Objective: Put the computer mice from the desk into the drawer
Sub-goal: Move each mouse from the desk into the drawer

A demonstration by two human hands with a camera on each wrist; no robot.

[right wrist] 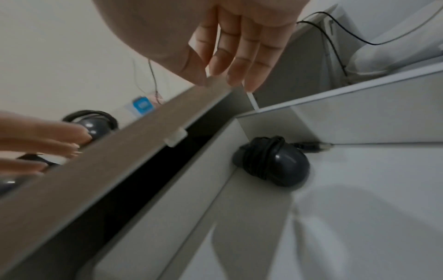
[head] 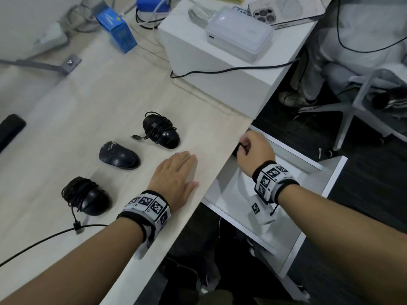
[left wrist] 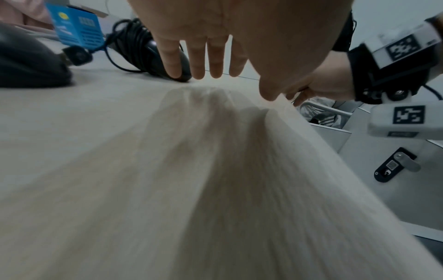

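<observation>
Three black mice lie on the light wooden desk (head: 66, 119): a cable-wrapped one (head: 161, 130) farthest, a bare one (head: 119, 155) in the middle, and another cable-wrapped one (head: 88, 195) nearest. My left hand (head: 176, 172) lies flat on the desk near its right edge, fingers straight, just short of the far mouse (left wrist: 143, 47). My right hand (head: 255, 148) hovers over the open white drawer (head: 337, 172) by the desk edge, fingers loose and holding nothing (right wrist: 239, 56). A fourth cable-wrapped mouse (right wrist: 273, 163) rests in the drawer's back left corner, below that hand.
A white box (head: 220, 69) with a white charger (head: 240, 34) and a phone (head: 277, 12) stands at the desk's far right. A blue carton (head: 119, 29) stands behind. A black cable (head: 44, 236) crosses the near desk. A chair (head: 363, 106) and a person's legs (head: 308, 84) are beyond the drawer.
</observation>
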